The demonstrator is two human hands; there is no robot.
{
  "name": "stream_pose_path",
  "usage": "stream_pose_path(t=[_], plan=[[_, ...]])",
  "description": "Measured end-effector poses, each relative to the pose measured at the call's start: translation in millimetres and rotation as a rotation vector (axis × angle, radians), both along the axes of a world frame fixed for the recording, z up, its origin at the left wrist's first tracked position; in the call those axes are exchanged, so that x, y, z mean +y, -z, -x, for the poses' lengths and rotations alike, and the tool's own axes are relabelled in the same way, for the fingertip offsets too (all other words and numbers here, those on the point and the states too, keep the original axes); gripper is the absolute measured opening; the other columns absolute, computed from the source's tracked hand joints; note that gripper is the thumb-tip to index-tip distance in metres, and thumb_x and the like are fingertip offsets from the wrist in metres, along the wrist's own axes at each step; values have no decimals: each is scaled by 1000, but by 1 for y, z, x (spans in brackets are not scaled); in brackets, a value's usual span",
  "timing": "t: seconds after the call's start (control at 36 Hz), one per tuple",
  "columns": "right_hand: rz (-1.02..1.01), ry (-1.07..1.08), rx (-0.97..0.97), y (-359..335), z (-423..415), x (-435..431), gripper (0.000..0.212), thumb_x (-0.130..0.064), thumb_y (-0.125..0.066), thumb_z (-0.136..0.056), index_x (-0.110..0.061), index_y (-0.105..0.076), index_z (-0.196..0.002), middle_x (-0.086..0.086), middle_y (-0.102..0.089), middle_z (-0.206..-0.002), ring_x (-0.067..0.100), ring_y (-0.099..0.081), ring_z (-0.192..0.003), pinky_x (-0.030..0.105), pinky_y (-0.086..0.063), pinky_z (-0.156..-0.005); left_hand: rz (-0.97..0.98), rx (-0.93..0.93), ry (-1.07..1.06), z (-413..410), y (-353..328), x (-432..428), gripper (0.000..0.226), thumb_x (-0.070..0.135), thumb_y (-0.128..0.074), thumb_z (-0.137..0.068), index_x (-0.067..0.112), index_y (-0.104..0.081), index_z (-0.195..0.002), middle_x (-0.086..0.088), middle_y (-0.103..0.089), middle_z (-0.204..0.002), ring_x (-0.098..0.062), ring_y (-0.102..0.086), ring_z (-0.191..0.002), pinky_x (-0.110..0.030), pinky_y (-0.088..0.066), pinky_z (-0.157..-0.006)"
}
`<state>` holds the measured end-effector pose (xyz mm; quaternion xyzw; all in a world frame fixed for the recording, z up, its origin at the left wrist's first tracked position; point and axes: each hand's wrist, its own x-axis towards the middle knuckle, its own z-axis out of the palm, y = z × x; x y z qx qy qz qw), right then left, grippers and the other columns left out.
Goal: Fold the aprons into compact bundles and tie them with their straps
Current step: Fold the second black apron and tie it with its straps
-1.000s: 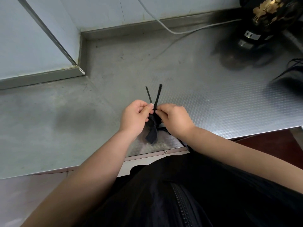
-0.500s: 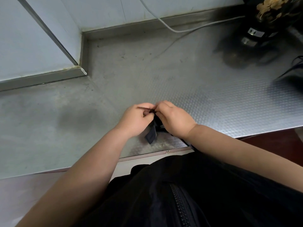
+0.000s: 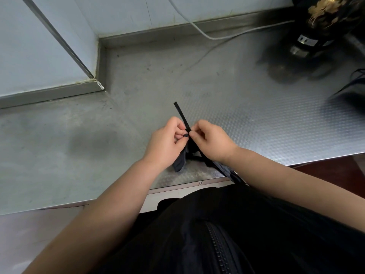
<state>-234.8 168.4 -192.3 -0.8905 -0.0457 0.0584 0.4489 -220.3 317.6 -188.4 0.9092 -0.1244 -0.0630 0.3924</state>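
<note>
I note pale blue wall panels behind an embossed steel counter, with a black gold-flowered appliance and a white cable at the rear. At the front edge, my left hand and right hand flank a dark folded apron, each pinching its thin black strap.

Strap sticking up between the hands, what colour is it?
The strap is plain black, seen in the head view.

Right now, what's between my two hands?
In the head view, a black apron strap sticks up between the left hand and right hand, both pinching it above the folded apron.
</note>
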Motion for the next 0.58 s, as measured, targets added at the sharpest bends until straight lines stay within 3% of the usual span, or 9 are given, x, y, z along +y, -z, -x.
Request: stream_pose_path(t=[0.08,0.14,0.19,0.25,0.31,0.36,0.47,0.58], plan=[[-342,246,243,2,-7,5,16,-14,-61,-90,-16,-55,-75,-6,-54,-67,7,-49,-61,16,-39,-60,-19,-109,-8,6,1,-1,18,7,-67,-82,11,-55,-94,12,-59,-80,-15,-65,-78,-29,-51,-74],[-420,314,309,-1,-9,7,20,-11,-62,-89,-16,-57,-70,-5,-54,-62,5,-48,-54,14,-38,-52,-42,-181,2,9,3,0,17,6,-68,-82,7,-57,-95,7,-62,-83,-18,-67,-79,-33,-53,-74],[-142,161,222,-5,-9,5,16,-14,-57,-93,-12,-66,-80,-4,-60,-68,4,-54,-58,14,-38,-55,-48,-219,-6,10,4,0,17,6,-68,-81,6,-58,-94,2,-67,-85,-19,-67,-79,-34,-53,-73],[186,-55,85,-10,-8,2,24,-16,-48,-97,-6,-69,-91,6,-65,-81,19,-59,-77,23,-33,-62,-43,-239,-19,11,6,0,17,5,-69,-80,6,-58,-94,0,-69,-85,-18,-68,-77,-34,-54,-72],[359,-209,-6,-13,-9,-1,27,-16,-42,-98,-4,-66,-94,13,-66,-90,30,-58,-87,29,-29,-65,-27,-225,-53,12,6,0,18,5,-69,-79,6,-58,-93,3,-68,-84,-17,-68,-76,-32,-53,-72],[473,-301,-61,-14,-10,-1,28,-19,-40,-99,-5,-64,-99,15,-64,-98,32,-57,-94,33,-36,-74,13,-184,-96,12,6,0,18,4,-69,-79,7,-57,-93,7,-66,-83,-15,-68,-76,-30,-52,-74],[565,-330,-105,-14,-8,-1,26,-17,-39,-99,-6,-61,-107,15,-58,-105,33,-57,-99,38,-45,-82,87,-77,-164,12,7,-1,23,5,-68,-80,18,-51,-88,10,-63,-80,-10,-66,-77,-25,-54,-78],[374,-317,17,-15,-10,-1,22,-19,-40,-98,-8,-59,-98,8,-51,-91,30,-53,-95,31,-39,-82,133,-70,-160,12,9,0,21,4,-65,-82,20,-52,-85,-1,-68,-88,-16,-67,-83,-29,-55,-81]])
